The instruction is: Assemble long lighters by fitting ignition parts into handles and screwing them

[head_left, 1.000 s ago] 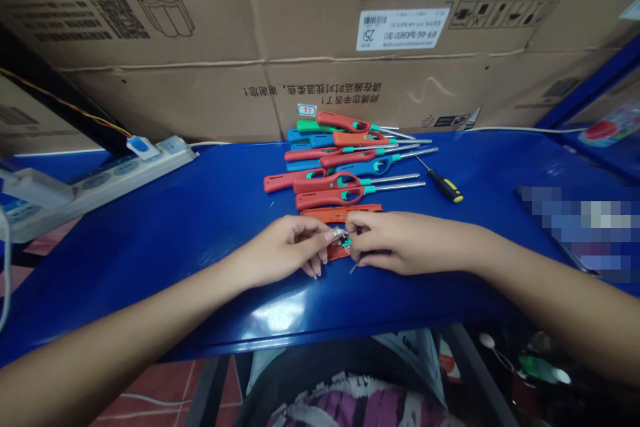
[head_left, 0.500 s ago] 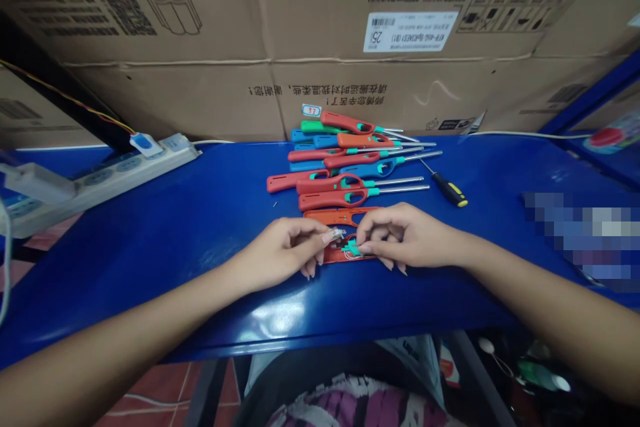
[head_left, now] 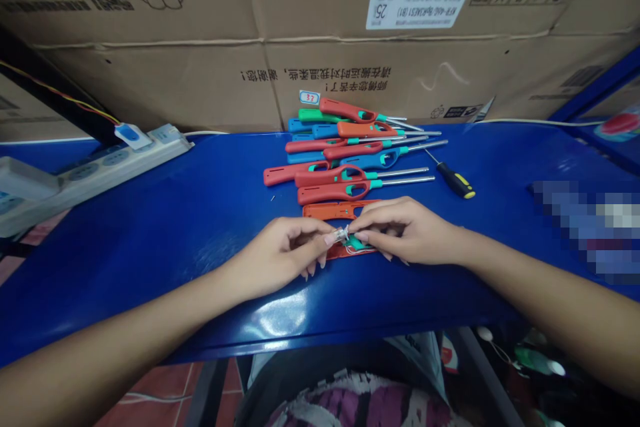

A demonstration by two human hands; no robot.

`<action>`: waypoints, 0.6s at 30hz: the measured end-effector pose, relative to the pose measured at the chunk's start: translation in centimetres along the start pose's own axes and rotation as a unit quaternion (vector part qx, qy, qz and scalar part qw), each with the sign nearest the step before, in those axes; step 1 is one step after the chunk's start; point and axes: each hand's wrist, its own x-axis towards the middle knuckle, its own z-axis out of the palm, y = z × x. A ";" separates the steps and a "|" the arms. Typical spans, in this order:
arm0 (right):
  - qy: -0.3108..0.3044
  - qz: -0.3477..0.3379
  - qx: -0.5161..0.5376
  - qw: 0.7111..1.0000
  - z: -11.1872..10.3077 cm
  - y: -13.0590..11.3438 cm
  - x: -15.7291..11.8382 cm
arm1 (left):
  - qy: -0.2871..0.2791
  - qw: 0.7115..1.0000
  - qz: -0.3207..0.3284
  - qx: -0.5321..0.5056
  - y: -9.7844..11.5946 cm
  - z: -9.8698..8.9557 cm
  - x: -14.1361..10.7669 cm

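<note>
My left hand (head_left: pixel 285 250) pinches a small clear part with a whitish end (head_left: pixel 341 234) between thumb and fingers. My right hand (head_left: pixel 405 230) has its thumb and index finger closed at that whitish end, partly hiding it. Below the fingertips lies an opened orange-red lighter half (head_left: pixel 336 253), with a green trigger piece (head_left: pixel 356 242) and thin white wires inside. Just behind it rests an empty orange casing half (head_left: pixel 327 211), its right end covered by my right hand.
Several long-nosed lighters (head_left: pixel 333 177) in red, blue, green and orange lie stacked behind my hands. A black-and-yellow screwdriver (head_left: pixel 455 179) is to their right. A power strip (head_left: pixel 135 159) sits at left on the blue table (head_left: pixel 210 213); cardboard boxes (head_left: pixel 175 90) form the back.
My right hand's fingertips have moved from the green trigger piece up and left to the clear part in my left hand. The view has tilted slightly down.
</note>
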 end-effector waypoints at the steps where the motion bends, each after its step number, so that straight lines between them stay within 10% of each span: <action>1: -0.001 0.005 0.004 1.000 0.0 0.0 0.0 | 0.000 1.000 0.000 0.001 0.0 0.0 0.0; 12: 0.028 -0.063 -0.050 0.996 -0.2 -0.1 0.5 | 0.001 1.000 -0.009 -0.005 -0.2 -0.2 0.1; 18: 0.029 0.028 0.032 0.999 0.1 -0.2 0.6 | -0.003 1.000 -0.009 -0.005 -0.1 -0.1 0.0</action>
